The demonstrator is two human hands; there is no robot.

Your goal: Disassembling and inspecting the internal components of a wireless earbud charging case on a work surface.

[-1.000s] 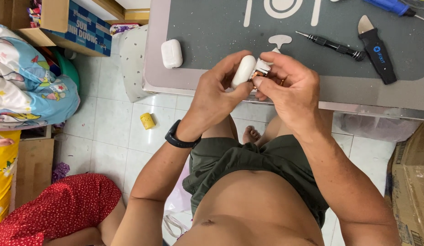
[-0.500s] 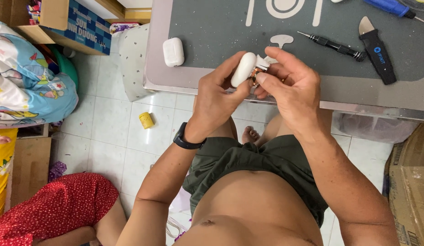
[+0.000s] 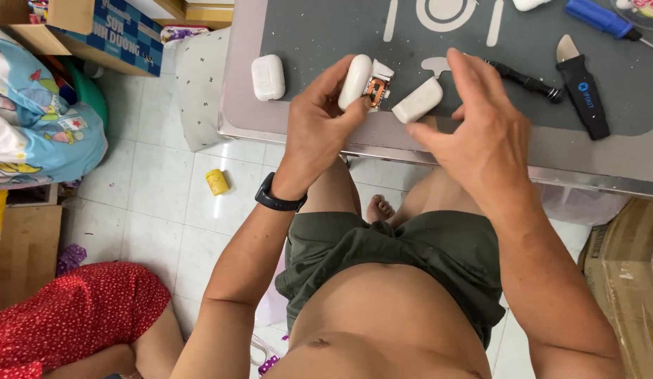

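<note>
My left hand (image 3: 319, 123) grips a small white earbud case body (image 3: 357, 81) with its orange and metal inner parts (image 3: 376, 89) exposed at one end. My right hand (image 3: 481, 130) holds a separate white shell piece (image 3: 418, 100) between thumb and fingers, a short gap to the right of the case body. Both hands hover over the near edge of a grey work mat (image 3: 481, 49) on a table. A black watch (image 3: 279, 200) is on my left wrist.
A second white case (image 3: 268, 77) lies on the mat's left end. A black screwdriver (image 3: 526, 81), a black pry tool (image 3: 583, 88) and a blue-handled tool (image 3: 599, 17) lie to the right. On the tiled floor: a small yellow cap (image 3: 217, 182), cardboard boxes (image 3: 102, 28), another person's red-clad leg (image 3: 74, 316).
The two white pieces were together between both hands; now my right hand has pulled the shell piece away to the right, exposing the case's inner parts.
</note>
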